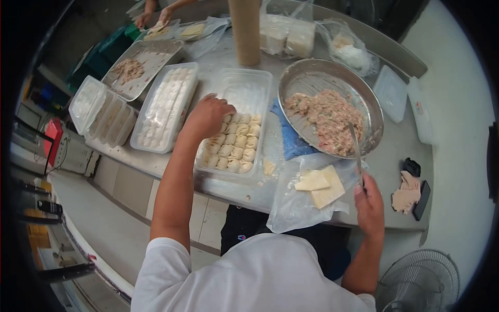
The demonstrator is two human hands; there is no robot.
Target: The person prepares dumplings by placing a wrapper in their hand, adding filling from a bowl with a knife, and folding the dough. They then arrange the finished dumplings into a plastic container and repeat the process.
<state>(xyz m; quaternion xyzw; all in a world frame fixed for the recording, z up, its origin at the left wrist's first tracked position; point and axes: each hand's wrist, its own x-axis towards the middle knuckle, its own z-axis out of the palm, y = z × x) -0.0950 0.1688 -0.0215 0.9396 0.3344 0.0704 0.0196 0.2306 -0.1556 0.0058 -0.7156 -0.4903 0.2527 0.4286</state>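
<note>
My left hand (pixel 210 115) reaches over a clear plastic container (pixel 262 83), its fingers bent together at the last row of folded dumplings (pixel 236 145). Whatever those fingers hold is hidden behind the hand. My right hand (pixel 369 200) is closed around the handle of a slim metal utensil (pixel 356 148), whose far end reaches over the minced filling (pixel 332 117) in a round metal pan (pixel 371 99). Below the pan, pale square dough wrappers (pixel 327 190) lie on a plastic bag (pixel 283 210), close to my right hand.
A container of whitish dumplings (pixel 166 104) stands on the left, beside stacked clear containers (pixel 104 117) and a metal tray (pixel 150 57) with filling. A blue cloth (pixel 296 138) sits under the pan's edge. A brown post (pixel 244 31) rises behind. Another person's hands (pixel 156 20) work at far left.
</note>
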